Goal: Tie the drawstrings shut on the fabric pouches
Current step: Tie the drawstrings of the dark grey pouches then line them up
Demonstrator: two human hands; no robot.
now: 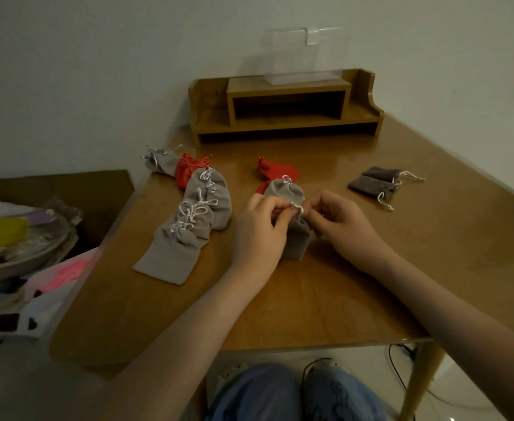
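Both hands work over the middle of the brown wooden desk point(310, 299). The left hand point(260, 230) and the right hand point(342, 226) have their fingers curled. Each pinches the white drawstring point(298, 208) at the gathered mouth of a grey fabric pouch point(298, 243). This pouch hangs upright between the two hands, with its lower end down at the desk surface.

Just behind the fingers lies a second grey pouch with a knotted white loop point(284, 191) at its top. It overlaps the red fabric pouches point(275, 168) that lie farther back.

To the left, a row of light grey pouches with white bows point(189, 232) runs diagonally away from the person, each one overlapping the next. At the far end of the row are a red pouch with red cords point(185, 173) and one more grey pouch near the desk's edge point(161, 162).

Well apart on the right, two dark grey pouches point(377, 183) lie flat side by side, their white cords trailing loose toward the right.

A wooden desktop shelf point(286, 117) stands against the wall at the back and carries a clear plastic stand point(304, 62). Beside the desk on the left are a brown cardboard box point(97, 189) and a round dish holding something yellow point(0, 232). The person's knees in blue jeans point(264, 390) show below the near edge.
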